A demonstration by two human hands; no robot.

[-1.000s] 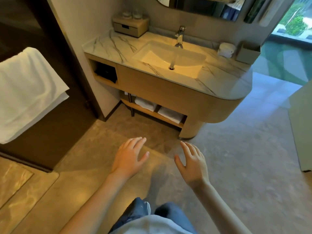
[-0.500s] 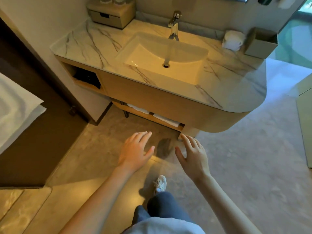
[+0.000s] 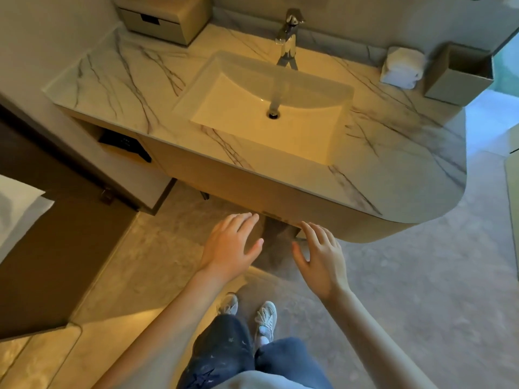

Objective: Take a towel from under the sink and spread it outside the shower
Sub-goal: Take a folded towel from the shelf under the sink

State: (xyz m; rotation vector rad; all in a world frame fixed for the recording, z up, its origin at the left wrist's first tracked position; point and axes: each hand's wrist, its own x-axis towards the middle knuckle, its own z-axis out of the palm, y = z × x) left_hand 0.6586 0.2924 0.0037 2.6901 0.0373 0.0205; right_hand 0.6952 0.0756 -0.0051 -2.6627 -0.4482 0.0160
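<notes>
I stand right in front of the marble vanity (image 3: 134, 88), looking down on its white sink (image 3: 266, 108) and chrome faucet (image 3: 288, 37). The wooden front panel (image 3: 224, 178) hides the shelf under the sink, so no folded towels show there. My left hand (image 3: 230, 245) and my right hand (image 3: 320, 256) are held out over the floor just below the vanity's lower edge, fingers straight and spread, holding nothing. A white towel (image 3: 16, 209) hangs at the left edge of the view.
A drawer box (image 3: 160, 21) stands at the back left of the counter, a rolled white cloth (image 3: 401, 67) and a grey bin (image 3: 457, 74) at the back right. A dark item (image 3: 123, 143) lies in the open left cubby. My shoes (image 3: 264, 318) stand on the stone floor.
I have stepped closer to the vanity. The shelf with folded towels under the sink has slipped out of sight behind the front panel. Both hands stay open and outstretched.
</notes>
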